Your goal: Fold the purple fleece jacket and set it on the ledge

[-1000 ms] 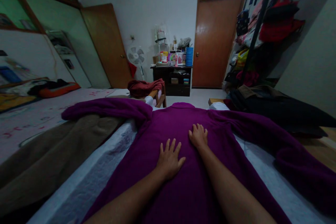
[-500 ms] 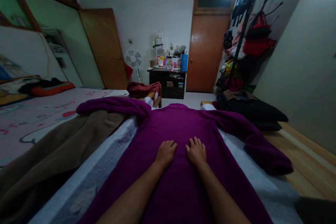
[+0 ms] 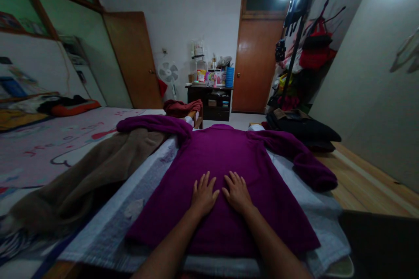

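Observation:
A purple long-sleeved top (image 3: 225, 152) lies spread out in front of me, collar at the far end and hem near me. Its left sleeve reaches over a brown fleece garment; the right sleeve hangs out toward the wooden surface. My left hand (image 3: 204, 194) rests flat on the middle of the top, fingers spread. Beside it, a short gap apart, my right hand (image 3: 237, 192) also lies flat on the fabric with spread fingers. Neither hand grips the cloth. Under the top is a pale blue-white cloth (image 3: 144, 187) covering the table.
The brown fleece garment (image 3: 108, 165) lies at the left, against a bed with a pink printed sheet (image 3: 81, 133). Folded dark clothes (image 3: 301, 130) are stacked on a wooden surface (image 3: 347, 178) at the right. Farther off stand a fan (image 3: 168, 73) and a dark cabinet (image 3: 212, 107).
Both hands have slid slightly toward me over the top, and their fingers are more spread. My view has shifted, so the top's whole hem now shows.

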Action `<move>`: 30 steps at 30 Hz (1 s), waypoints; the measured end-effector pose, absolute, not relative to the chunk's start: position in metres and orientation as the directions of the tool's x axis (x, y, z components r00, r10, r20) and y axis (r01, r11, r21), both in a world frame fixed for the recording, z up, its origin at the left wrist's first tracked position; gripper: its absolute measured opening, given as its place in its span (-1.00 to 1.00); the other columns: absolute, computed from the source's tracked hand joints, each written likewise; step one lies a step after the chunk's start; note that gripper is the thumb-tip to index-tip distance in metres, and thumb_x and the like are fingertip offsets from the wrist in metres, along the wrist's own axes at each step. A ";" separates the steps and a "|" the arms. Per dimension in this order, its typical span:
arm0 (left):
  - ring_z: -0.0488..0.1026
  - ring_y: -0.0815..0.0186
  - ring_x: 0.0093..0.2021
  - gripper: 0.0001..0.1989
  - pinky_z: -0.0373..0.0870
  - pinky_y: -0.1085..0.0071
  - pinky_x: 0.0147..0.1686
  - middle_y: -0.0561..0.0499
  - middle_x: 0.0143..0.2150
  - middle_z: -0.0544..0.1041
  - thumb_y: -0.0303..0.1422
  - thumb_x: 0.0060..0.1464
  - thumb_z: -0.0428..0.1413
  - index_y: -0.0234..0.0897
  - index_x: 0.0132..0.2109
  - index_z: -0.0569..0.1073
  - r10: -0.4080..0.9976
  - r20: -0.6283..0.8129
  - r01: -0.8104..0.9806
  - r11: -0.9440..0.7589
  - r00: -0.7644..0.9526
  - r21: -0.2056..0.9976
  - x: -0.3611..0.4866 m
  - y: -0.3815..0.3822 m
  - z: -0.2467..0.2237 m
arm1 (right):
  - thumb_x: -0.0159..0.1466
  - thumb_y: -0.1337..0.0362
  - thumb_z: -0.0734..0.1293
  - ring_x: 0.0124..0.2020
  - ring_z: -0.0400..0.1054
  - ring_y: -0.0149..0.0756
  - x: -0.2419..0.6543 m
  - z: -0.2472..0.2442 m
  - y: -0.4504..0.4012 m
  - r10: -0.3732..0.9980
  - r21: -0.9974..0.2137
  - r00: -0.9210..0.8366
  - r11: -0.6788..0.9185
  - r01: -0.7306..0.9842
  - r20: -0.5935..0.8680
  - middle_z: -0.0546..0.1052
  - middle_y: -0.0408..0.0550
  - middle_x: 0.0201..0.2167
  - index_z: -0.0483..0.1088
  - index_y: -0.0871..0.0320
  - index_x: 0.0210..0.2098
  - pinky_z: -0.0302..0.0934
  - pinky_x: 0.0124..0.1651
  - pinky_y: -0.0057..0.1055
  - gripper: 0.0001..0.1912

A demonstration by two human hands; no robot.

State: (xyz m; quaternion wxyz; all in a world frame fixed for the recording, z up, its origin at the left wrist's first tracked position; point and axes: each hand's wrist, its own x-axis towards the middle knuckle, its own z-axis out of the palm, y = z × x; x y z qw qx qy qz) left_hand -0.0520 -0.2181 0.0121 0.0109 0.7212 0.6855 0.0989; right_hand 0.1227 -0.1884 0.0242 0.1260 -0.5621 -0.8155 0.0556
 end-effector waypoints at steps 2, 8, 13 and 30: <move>-0.01 0.09 0.38 -0.47 -0.07 -0.03 0.29 -0.02 0.40 0.09 -0.08 0.26 -0.14 -0.06 0.31 0.19 0.987 0.130 0.981 -0.119 0.099 0.154 -0.051 -0.228 0.012 | 0.35 0.00 0.09 0.36 -0.10 -0.13 0.125 0.024 -0.192 0.930 -0.237 -0.351 0.368 0.899 0.112 0.12 -0.02 0.35 0.17 0.02 0.28 -0.28 0.33 -0.11 -0.44; -0.02 -0.07 0.37 -0.36 -0.06 -0.03 0.28 -0.13 0.38 0.13 0.05 0.20 -0.11 -0.14 0.32 0.19 0.995 0.104 0.994 -0.007 -0.005 0.108 -0.079 -0.247 0.019 | 0.35 -0.05 0.07 0.38 -0.15 -0.06 0.170 0.028 -0.183 0.992 -0.174 -0.106 0.116 0.978 0.066 0.06 0.16 0.36 0.14 0.17 0.31 -0.30 0.33 -0.11 -0.35; -0.03 -0.10 0.38 -0.36 -0.06 -0.04 0.27 -0.24 0.38 0.12 0.03 0.22 -0.11 -0.20 0.32 0.20 0.992 0.099 0.994 0.066 -0.075 0.090 -0.082 -0.255 0.018 | 0.34 0.01 0.12 0.38 -0.16 0.01 0.176 0.031 -0.193 0.997 -0.117 -0.022 0.030 0.993 0.072 0.08 0.23 0.35 0.17 0.25 0.28 -0.34 0.32 -0.05 -0.36; 0.04 0.11 0.36 -0.43 -0.03 0.15 0.31 -0.14 0.37 0.16 -0.07 0.25 -0.09 -0.25 0.30 0.21 0.990 0.129 0.984 -0.083 0.063 0.157 -0.096 -0.288 0.020 | 0.35 0.01 0.12 0.34 -0.04 -0.07 0.171 0.024 -0.234 0.974 -0.170 -0.193 0.211 0.963 0.115 0.16 0.10 0.33 0.19 0.17 0.27 -0.21 0.31 -0.12 -0.41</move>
